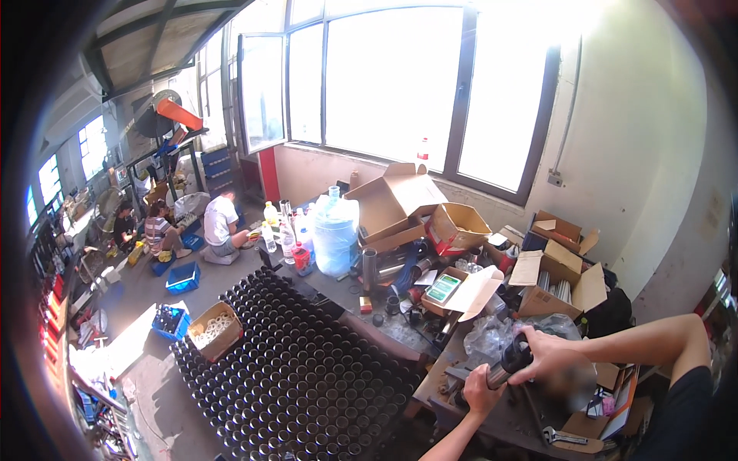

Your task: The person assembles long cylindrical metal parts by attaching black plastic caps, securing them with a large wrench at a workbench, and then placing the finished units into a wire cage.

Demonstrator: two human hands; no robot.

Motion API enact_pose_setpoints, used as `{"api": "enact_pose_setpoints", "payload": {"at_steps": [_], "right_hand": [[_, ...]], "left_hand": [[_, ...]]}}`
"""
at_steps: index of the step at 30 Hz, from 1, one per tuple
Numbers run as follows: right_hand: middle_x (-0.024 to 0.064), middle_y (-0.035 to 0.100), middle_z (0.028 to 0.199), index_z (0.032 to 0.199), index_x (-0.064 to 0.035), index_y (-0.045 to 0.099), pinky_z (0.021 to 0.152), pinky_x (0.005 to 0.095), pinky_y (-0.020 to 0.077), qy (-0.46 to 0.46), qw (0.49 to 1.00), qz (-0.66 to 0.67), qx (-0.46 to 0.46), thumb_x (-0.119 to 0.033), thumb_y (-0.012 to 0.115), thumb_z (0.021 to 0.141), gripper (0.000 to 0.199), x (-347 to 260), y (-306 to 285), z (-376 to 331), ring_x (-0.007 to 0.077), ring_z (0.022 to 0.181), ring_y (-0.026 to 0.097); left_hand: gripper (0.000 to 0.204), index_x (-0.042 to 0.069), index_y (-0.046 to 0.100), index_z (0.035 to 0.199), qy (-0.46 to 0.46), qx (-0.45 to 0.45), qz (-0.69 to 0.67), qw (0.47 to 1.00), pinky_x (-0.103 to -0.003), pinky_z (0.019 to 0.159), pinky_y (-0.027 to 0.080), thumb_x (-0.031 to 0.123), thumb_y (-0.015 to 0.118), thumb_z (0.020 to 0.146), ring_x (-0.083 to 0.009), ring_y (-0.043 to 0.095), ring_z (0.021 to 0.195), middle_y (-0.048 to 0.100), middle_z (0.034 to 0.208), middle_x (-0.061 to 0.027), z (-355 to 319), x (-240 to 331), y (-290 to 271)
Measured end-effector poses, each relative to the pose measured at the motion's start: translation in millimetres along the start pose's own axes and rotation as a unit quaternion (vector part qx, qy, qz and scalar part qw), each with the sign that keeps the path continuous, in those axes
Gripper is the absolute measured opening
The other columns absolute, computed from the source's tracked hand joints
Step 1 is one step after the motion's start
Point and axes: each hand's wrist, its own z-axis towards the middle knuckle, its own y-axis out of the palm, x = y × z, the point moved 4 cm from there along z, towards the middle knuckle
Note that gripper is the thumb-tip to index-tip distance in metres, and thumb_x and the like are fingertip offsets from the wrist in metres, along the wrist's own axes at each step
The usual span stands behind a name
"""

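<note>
Backlit: strong daylight through the far windows (392,84), panes clipped to white, glare bleeding onto the right wall (638,123). Left floor (157,403) reads bright; near black tubes (307,376) stay dark, only rims glinting. Fisheye bows straight edges, dark vignette left and right. Smeared blur patch just beside the right hand (547,353). Far-left detail soft.

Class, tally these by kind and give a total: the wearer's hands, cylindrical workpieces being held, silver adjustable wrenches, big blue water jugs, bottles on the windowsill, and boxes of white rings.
Hands: 2 (left hand, right hand)
Held cylindrical workpiece: 1
Silver adjustable wrench: 1
Big blue water jug: 1
Windowsill bottle: 1
Box of white rings: 1
Total: 7
</note>
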Motion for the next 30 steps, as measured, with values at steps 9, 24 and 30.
{"api": "enact_pose_setpoints", "payload": {"at_steps": [9,24,30], "right_hand": [[0.0244,0.066,0.116,0.120,0.0039,0.051,0.093,0.0453,0.0525,0.032,0.995,0.095,-0.005,-0.056,0.088,0.062,0.091,-21.0,-6.6,59.2,0.0357,0.107,0.067],[0.0172,0.052,0.139,0.126,-0.0108,0.062,0.111,0.0509,0.0391,-0.498,0.809,-0.312,-0.019,-0.030,0.078,0.069,0.062,-22.7,1.4,65.4,0.0392,0.133,0.047],[0.0174,0.050,0.143,0.123,-0.0135,0.066,0.111,0.0508,0.0409,-0.397,0.880,-0.257,0.034,-0.025,0.079,0.067,0.058,-35.7,15.3,84.9,0.0397,0.136,0.047]], "left_hand": [[0.071,0.008,0.056,0.124,-0.025,-0.008,0.034,0.999,-0.045,0.084,0.055,0.018,0.090,0.062,-0.0394,0.065,0.097,0.065,0.107,-0.0160,8.2,-17.8,-29.0],[0.061,0.001,0.055,0.124,-0.094,0.008,-0.037,0.995,-0.046,0.097,0.047,0.011,0.078,0.069,-0.0415,0.057,0.111,0.059,0.112,-0.0193,-15.9,-23.2,-3.8],[0.061,0.001,0.055,0.127,-0.080,0.013,-0.028,0.996,-0.048,0.100,0.046,0.012,0.077,0.071,-0.0399,0.057,0.114,0.059,0.117,-0.0192,-18.8,-24.4,-3.2]]}}
